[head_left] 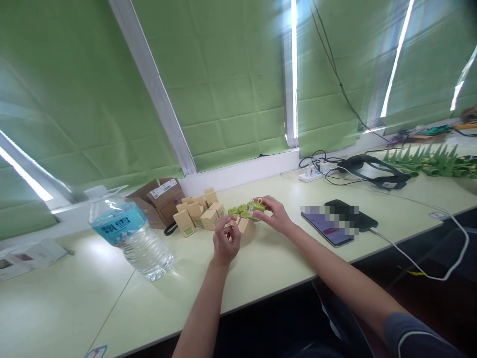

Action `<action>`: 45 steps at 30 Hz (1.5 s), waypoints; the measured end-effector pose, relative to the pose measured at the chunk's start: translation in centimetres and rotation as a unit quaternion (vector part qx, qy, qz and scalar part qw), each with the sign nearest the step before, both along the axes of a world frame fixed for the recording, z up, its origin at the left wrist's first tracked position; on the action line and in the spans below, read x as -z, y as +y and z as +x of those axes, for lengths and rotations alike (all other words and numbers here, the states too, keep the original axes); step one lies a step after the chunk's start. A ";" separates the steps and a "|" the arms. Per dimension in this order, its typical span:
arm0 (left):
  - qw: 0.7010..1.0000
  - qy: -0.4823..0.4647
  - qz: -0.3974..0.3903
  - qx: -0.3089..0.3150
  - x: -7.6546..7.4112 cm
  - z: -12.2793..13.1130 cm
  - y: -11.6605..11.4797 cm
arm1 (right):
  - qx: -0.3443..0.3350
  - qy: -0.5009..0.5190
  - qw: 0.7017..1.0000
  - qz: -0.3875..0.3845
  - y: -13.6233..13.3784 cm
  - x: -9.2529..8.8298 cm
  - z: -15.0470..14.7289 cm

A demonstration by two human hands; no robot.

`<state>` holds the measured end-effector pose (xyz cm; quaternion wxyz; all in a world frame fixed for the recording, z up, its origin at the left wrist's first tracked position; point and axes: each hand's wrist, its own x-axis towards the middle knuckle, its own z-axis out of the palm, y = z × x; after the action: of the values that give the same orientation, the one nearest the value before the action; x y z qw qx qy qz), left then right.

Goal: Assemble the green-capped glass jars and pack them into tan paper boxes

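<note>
While the right hand (274,214) grips a green-topped jar (257,208) with a yellow loop over the counter (276,258), the left hand (226,241) is apart from it, its fingertips curled together beside a tan box (246,226), though whether they pinch anything cannot be told. More green pieces (233,211) sit just behind that box, with a cluster of tan boxes (197,213) to their left. Farther left stand a carton (164,199) and a water bottle (143,243), and a lit phone (323,227) lies right of the hands
</note>
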<state>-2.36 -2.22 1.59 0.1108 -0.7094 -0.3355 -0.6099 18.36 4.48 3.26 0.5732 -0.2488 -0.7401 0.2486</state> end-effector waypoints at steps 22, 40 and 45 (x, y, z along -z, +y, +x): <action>0.972 0.005 -0.233 -0.017 0.0 -0.7 1.0 | -0.007 -0.025 0.999 -0.044 0.0 0.5 -0.6; 0.867 -0.032 -0.444 0.223 -0.5 0.4 0.2 | 0.026 -0.035 0.997 -0.067 0.3 0.6 -0.8; 0.868 -0.027 -0.456 0.193 -0.5 0.6 0.4 | 0.021 -0.027 0.997 -0.065 0.3 0.6 -0.8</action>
<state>-1.79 -1.86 2.06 -0.3543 -0.7149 -0.4352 -0.4172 17.53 4.80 2.64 0.5410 -0.3073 -0.7322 0.2771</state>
